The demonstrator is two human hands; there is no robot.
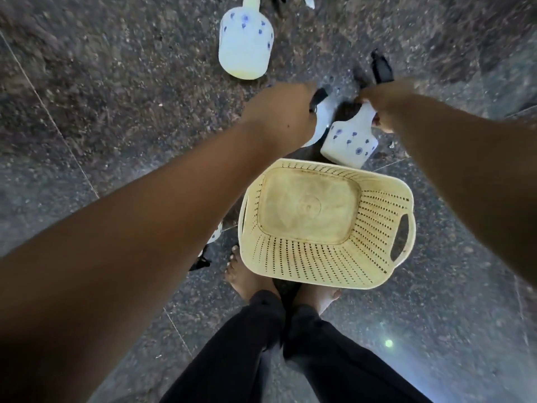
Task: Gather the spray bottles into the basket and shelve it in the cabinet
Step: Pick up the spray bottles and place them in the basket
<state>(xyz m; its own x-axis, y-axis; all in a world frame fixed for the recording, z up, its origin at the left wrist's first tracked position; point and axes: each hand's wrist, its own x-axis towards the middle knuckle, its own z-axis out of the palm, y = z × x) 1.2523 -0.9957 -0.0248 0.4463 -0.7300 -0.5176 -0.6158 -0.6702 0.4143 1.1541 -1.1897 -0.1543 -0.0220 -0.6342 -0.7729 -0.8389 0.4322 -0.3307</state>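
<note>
A cream perforated basket stands on the dark stone floor in front of my bare feet, with nothing in it. My right hand grips the neck of a white spray bottle with blue flowers, lifted just beyond the basket's far rim. My left hand is closed on a second white bottle; only its black trigger and part of its body show. A third flowered bottle lies on the floor farther away. A fourth bottle peeks out under my left forearm, left of the basket.
Polished dark granite floor with thin tile joints lies all around. My legs in black trousers stand right behind the basket. Pieces of other white and black objects show at the top edge. No cabinet is in view.
</note>
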